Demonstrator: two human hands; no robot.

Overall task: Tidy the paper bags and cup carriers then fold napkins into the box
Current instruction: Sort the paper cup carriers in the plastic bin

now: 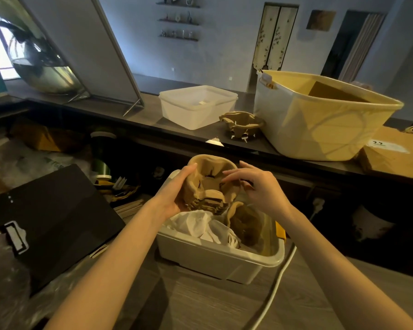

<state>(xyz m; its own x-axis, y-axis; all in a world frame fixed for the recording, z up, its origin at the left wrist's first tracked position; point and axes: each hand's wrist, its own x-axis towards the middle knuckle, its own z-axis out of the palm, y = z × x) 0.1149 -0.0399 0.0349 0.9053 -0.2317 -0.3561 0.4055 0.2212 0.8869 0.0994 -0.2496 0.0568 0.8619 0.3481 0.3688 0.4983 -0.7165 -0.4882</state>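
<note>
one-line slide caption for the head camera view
Left hand holds a stack of cup carriers over a white bin while the right hand touches the top carrier.

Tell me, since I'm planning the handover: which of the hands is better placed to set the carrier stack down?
Probably the left hand: it grips the cup carrier stack from below, while the right hand only touches its rim.

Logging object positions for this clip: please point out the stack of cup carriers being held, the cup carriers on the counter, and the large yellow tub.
Held stack of cup carriers (209, 184): head view, inner cup wall.
Counter cup carriers (242, 125): head view, middle.
Large yellow tub (320, 129): head view, front wall.
</note>
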